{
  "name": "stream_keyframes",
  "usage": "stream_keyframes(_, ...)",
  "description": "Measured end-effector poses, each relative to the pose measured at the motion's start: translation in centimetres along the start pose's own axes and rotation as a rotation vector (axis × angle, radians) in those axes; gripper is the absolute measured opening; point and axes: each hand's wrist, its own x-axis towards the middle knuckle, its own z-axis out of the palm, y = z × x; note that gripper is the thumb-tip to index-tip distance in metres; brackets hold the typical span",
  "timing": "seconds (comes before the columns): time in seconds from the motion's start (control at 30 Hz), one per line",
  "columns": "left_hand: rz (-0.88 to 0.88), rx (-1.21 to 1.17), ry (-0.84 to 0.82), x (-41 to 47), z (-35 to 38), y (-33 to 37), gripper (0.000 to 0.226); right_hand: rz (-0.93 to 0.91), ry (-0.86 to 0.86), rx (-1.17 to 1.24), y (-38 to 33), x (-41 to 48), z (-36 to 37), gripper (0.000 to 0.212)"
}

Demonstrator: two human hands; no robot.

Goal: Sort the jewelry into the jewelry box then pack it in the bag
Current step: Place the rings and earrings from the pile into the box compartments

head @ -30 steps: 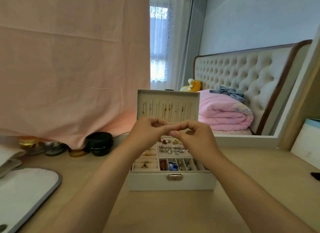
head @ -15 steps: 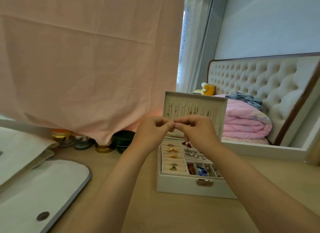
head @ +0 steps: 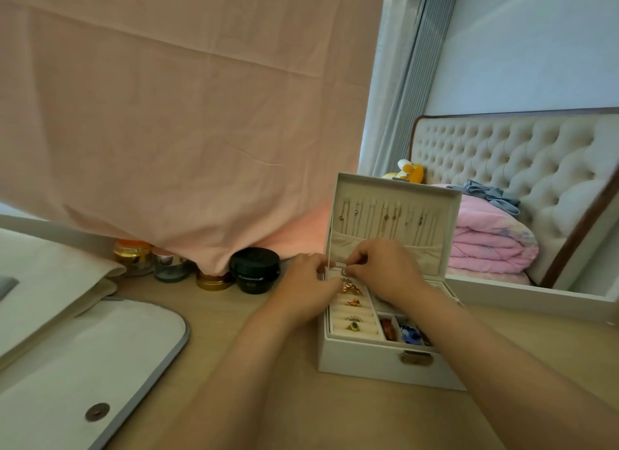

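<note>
grip: left hand (head: pixel 310 283) and right hand (head: pixel 385 272) pinch a small ring-like piece (head: pixel 345 271) between them | where: just over the back ring rolls of the open jewelry box (head: pixel 378 360) | risk: pinch slips — piece drops into the wrong compartment or bounces onto the table (head: pixel 368 423)

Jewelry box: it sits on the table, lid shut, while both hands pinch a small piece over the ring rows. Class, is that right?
No. The head view shows the lid standing open. Otherwise right: the jewelry box sits on the table, left hand and right hand pinching a small piece over the ring rows.
</note>
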Motion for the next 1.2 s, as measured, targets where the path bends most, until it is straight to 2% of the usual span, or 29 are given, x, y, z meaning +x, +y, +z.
stream_keyframes(0.13, 0.010, 0.047, -0.031, 0.1, 0.1, -0.3, 0.055, -0.016, -0.034, -0.008, 0.2, -0.1, 0.3, 0.002)
stream_keyframes(0.33, 0.016, 0.098, -0.065, 0.3, 0.1, -0.6, 0.056, -0.044, -0.170, 0.046, 0.6, -0.3, -0.4, 0.018)
stream_keyframes(0.77, 0.045, 0.116, -0.080, 0.3, 0.3, -0.5, 0.052, -0.065, -0.206, -0.046, 0.4, -0.1, -0.8, 0.024)
stream_keyframes(1.03, 0.026, 0.127, -0.085, 0.3, 0.1, -0.3, 0.058, -0.109, -0.207, -0.014, 0.8, -0.6, -1.1, 0.025)
stream_keyframes(1.2, 0.058, 0.091, 0.073, 0.4, -0.4, 0.2, 0.058, -0.069, -0.052, 0.166, 3.0, -1.4, -2.7, 0.027)
